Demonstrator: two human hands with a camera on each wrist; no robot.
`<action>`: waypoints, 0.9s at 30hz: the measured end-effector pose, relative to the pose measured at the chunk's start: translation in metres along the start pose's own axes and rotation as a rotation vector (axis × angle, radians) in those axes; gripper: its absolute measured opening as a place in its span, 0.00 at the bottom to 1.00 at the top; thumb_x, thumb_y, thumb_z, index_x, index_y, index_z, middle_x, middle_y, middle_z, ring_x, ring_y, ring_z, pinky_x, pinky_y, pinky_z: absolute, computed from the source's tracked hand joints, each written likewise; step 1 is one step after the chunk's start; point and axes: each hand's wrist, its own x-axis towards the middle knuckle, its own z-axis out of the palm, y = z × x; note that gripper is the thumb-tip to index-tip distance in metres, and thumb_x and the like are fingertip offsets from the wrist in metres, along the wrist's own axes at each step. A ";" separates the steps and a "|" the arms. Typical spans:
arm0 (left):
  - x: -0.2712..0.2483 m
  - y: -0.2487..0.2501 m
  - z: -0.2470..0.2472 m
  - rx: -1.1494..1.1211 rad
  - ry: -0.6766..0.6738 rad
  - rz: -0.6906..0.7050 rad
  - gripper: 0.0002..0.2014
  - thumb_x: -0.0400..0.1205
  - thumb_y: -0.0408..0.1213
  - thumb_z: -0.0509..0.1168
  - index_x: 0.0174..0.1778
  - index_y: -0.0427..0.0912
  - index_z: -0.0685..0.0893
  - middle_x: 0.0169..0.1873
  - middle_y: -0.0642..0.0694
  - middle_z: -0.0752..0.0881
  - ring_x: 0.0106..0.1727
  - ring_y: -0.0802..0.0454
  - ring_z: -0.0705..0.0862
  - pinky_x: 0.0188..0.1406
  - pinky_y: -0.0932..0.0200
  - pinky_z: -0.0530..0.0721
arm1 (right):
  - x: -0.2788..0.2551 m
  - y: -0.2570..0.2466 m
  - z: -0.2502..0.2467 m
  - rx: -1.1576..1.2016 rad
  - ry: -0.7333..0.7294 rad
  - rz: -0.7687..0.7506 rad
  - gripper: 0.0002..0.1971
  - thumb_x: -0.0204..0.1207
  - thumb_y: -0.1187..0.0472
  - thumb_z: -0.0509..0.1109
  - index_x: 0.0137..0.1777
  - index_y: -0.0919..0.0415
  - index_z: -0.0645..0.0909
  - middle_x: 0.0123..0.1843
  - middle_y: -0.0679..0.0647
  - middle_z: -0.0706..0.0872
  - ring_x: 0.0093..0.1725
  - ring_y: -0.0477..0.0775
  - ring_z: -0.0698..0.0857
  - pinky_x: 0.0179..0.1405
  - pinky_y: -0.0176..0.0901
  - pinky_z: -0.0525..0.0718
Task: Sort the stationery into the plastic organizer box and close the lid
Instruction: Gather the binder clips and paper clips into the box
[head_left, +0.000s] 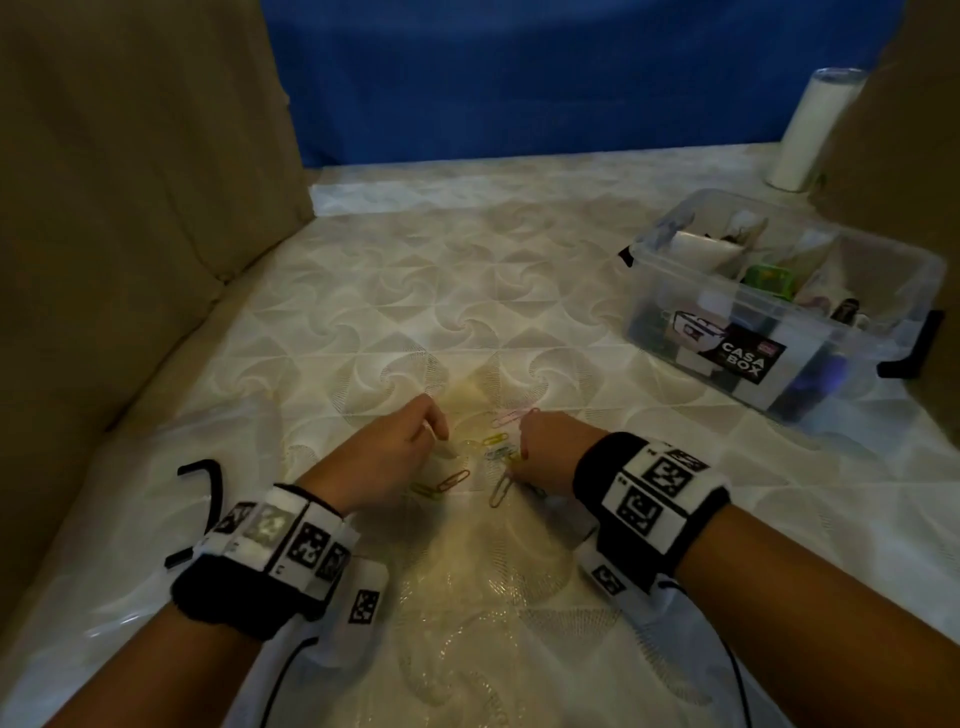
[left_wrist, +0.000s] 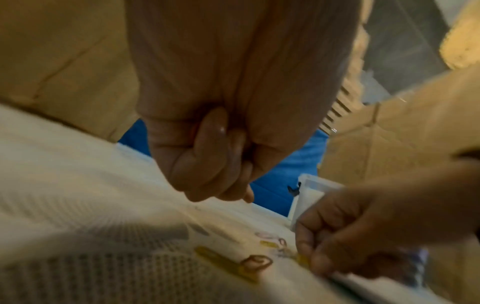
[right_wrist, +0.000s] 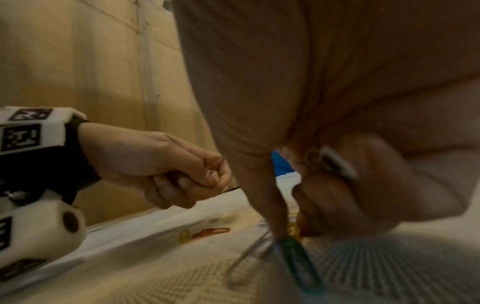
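Head view shows both your hands low over a scatter of coloured paper clips on the patterned mattress. Your left hand has its fingers curled in, thumb against fingertips; whether that grip pinches a clip you cannot tell. Your right hand presses down among the clips, its grip curled with a white clip tucked in the fingers and a green clip under the thumb tip. A silver clip lies just beside that hand, a red clip nearer the left. Your plastic organizer box sits well apart at the far right, lid off, stationery inside. A white candle stands behind it.
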 end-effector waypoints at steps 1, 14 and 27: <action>-0.003 0.000 0.001 0.112 -0.003 0.023 0.09 0.85 0.36 0.51 0.46 0.49 0.76 0.38 0.46 0.83 0.39 0.47 0.80 0.38 0.52 0.76 | -0.002 -0.003 -0.001 -0.012 0.009 -0.007 0.15 0.82 0.60 0.62 0.62 0.70 0.78 0.62 0.62 0.83 0.56 0.57 0.82 0.46 0.40 0.74; -0.004 0.008 0.013 0.551 -0.073 0.027 0.14 0.80 0.55 0.63 0.46 0.48 0.76 0.38 0.52 0.80 0.44 0.51 0.79 0.40 0.57 0.74 | -0.020 0.048 0.000 1.718 -0.180 -0.009 0.10 0.71 0.56 0.59 0.34 0.60 0.76 0.30 0.55 0.77 0.30 0.51 0.75 0.32 0.41 0.72; -0.005 0.014 -0.011 -0.717 -0.164 -0.091 0.12 0.83 0.35 0.51 0.33 0.45 0.69 0.26 0.50 0.68 0.21 0.58 0.62 0.18 0.66 0.60 | -0.011 0.041 0.007 0.493 0.039 0.087 0.14 0.83 0.58 0.62 0.33 0.53 0.74 0.37 0.50 0.81 0.41 0.51 0.80 0.49 0.45 0.78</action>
